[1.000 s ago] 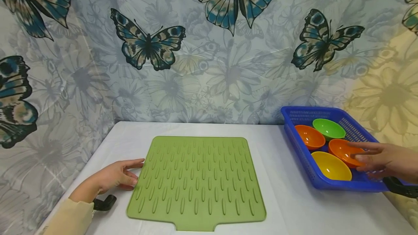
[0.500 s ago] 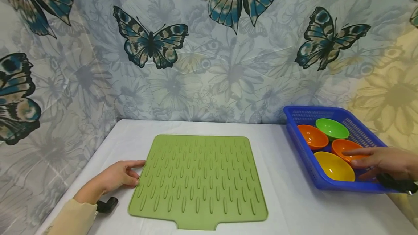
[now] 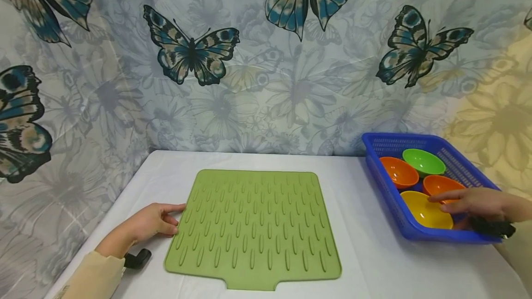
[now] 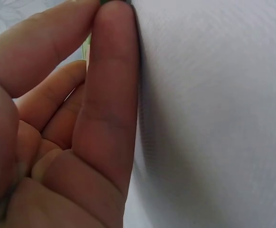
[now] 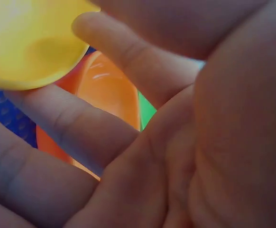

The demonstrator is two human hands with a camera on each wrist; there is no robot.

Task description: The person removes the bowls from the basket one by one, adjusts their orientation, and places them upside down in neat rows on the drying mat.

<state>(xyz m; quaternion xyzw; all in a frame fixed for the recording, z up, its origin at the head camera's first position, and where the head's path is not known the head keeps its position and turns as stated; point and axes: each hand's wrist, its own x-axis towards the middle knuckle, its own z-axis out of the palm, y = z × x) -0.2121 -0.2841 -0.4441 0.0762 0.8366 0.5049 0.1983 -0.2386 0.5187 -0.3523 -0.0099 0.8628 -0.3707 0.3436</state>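
On the counter point(image 3: 361, 248), a green mat point(image 3: 253, 227) lies between the left edge and a blue basket point(image 3: 449, 236); the left hand point(image 3: 145, 225) touches its side, thumb and forefinger apart. By the right edge, the right hand point(image 3: 478, 204) spreads its fingers about the yellow bowl point(image 3: 424, 211) in the basket. Beyond sit two orange bowls point(image 3: 399, 173), then a green bowl point(image 3: 424, 163).

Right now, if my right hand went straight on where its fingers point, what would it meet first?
Most likely the yellow bowl: your right hand has its fingertips right at the rim, though whether they touch is unclear.
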